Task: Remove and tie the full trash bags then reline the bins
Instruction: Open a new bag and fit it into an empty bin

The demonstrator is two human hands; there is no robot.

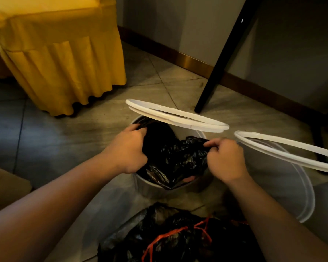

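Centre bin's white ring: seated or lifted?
Lifted. The white ring hangs tilted above the bin rim; left hand and right hand grip the black liner below it.

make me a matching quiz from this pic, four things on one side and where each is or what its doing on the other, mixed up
1 left hand
2 right hand
3 tied bags
4 yellow table skirt

a on the floor, nearest the camera
b top left, hanging down to the floor
c grips the black bag at the left rim of the bin
d pinches the black bag's edge on the right

Pairs: 1-c, 2-d, 3-a, 4-b
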